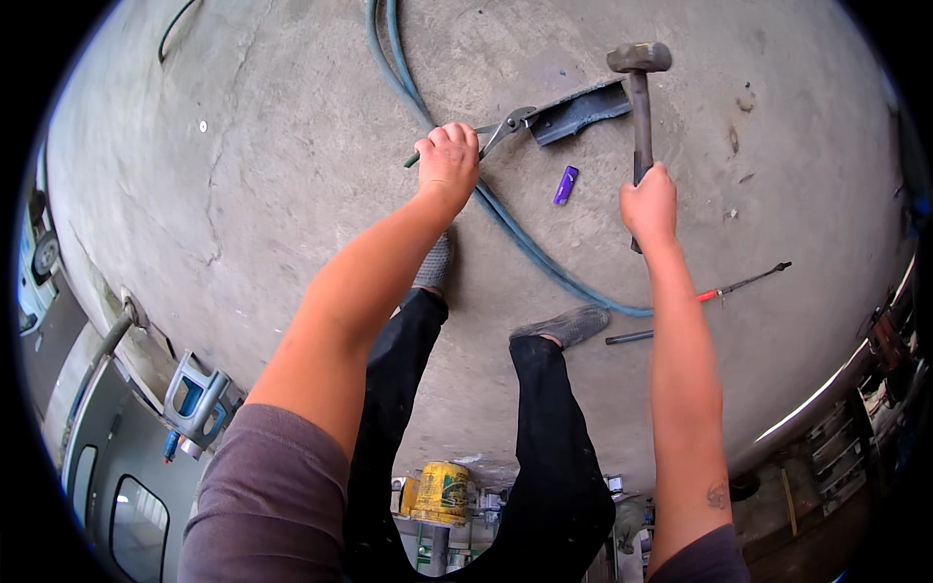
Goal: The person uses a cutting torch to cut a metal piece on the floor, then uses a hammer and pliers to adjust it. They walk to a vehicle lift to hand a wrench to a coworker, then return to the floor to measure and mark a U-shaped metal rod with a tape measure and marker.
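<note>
My left hand (449,163) is closed on the handles of metal pliers (510,124), one with a dark green grip. Their jaws meet the left end of a bent, dark steel piece (575,112), which lies on the concrete floor (272,146). My right hand (649,202) grips the handle of a sledgehammer (638,59); its head is above and right of the steel piece. A small purple object (566,185) lies between my hands. Two blue-grey hoses (544,257) run beneath the pliers, past my feet.
A red-handled rod tool (719,291) and a dark bar (628,337) lie near my right foot (564,325). At left are a grey vehicle door (136,442) and a grey-blue handled device (194,398). A yellow bucket (440,493) stands behind my legs. Dark clutter fills the right edge.
</note>
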Motion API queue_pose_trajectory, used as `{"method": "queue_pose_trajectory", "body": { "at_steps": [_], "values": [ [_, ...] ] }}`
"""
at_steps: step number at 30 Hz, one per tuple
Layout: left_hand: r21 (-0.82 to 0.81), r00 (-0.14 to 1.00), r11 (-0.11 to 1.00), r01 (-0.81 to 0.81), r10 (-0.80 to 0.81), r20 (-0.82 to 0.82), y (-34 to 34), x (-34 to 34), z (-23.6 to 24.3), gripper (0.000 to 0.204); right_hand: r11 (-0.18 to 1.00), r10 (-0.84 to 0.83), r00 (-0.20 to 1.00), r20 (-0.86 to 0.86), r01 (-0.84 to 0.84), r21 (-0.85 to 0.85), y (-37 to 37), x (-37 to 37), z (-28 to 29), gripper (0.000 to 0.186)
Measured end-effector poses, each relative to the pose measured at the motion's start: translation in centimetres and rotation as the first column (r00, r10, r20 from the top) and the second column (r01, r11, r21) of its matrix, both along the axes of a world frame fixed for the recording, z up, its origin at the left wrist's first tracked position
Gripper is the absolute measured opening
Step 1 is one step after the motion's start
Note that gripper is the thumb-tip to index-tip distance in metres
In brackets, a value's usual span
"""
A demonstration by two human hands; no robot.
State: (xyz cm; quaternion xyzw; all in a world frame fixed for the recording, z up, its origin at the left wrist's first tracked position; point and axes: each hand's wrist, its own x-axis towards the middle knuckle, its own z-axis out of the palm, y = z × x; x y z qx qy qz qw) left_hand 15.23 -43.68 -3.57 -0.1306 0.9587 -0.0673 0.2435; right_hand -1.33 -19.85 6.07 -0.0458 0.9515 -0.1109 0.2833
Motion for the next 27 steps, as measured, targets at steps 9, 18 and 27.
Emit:
{"method": "queue_pose_trajectory", "body": {
  "at_steps": [9, 18, 27],
  "values": [
    [0.256, 0.981, 0.956, -0.140, 0.100, 0.165, 0.8, -1.6, 4.2, 0.044, 0.756, -0.330, 0.778, 0.534, 0.557, -0.343, 1.9, 3.1, 2.2, 0.016],
    [0.439, 0.443, -0.186, -0.879, 0.023, 0.896, 2.7, -5.7, 13.7, 0.020, 0.750, -0.606, 0.663, 0.439, 0.660, 0.040, 16.3, 7.1, 5.9, 0.049],
    [0.399, 0.307, -0.265, -0.878, 0.330, 0.893, 0.5, -2.8, 19.6, 0.019, 0.835, -0.540, 0.803, 0.250, 0.475, 0.277, 25.2, 17.0, 9.4, 0.060]
  ]
}}
